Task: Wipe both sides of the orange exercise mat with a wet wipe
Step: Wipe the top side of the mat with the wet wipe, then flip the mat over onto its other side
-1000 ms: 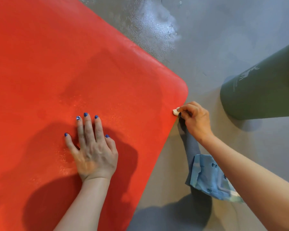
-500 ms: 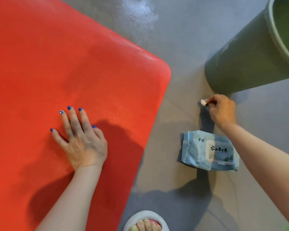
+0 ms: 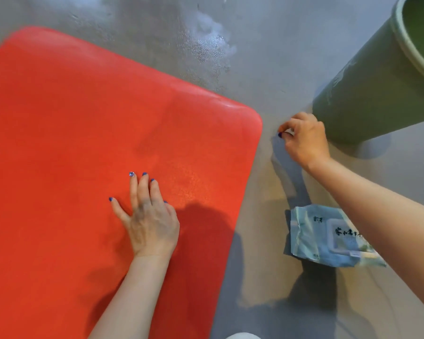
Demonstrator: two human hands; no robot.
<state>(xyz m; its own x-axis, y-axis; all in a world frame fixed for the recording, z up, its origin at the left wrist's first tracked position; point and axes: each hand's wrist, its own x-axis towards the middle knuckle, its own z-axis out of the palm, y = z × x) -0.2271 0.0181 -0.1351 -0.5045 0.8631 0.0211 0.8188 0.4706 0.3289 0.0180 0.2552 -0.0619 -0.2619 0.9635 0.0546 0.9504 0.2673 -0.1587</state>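
The orange exercise mat (image 3: 71, 143) lies flat on the grey floor and fills the left of the view. My left hand (image 3: 148, 216) rests palm down on it, fingers spread, near the mat's right part. My right hand (image 3: 304, 140) hovers over the floor just right of the mat's far right corner, next to the green bin. Its fingers are pinched on a small white wet wipe (image 3: 289, 131), which is mostly hidden inside the fist.
A tall green bin (image 3: 367, 94) stands at the right with its rim open at the top right. A light blue wet wipe pack (image 3: 328, 238) lies on the floor under my right forearm. A white slipper toe (image 3: 242, 336) shows at the bottom edge.
My right hand left the mat's edge with the small wipe and moved right over the floor toward the bin. The left hand stayed flat on the mat. The view shifted.
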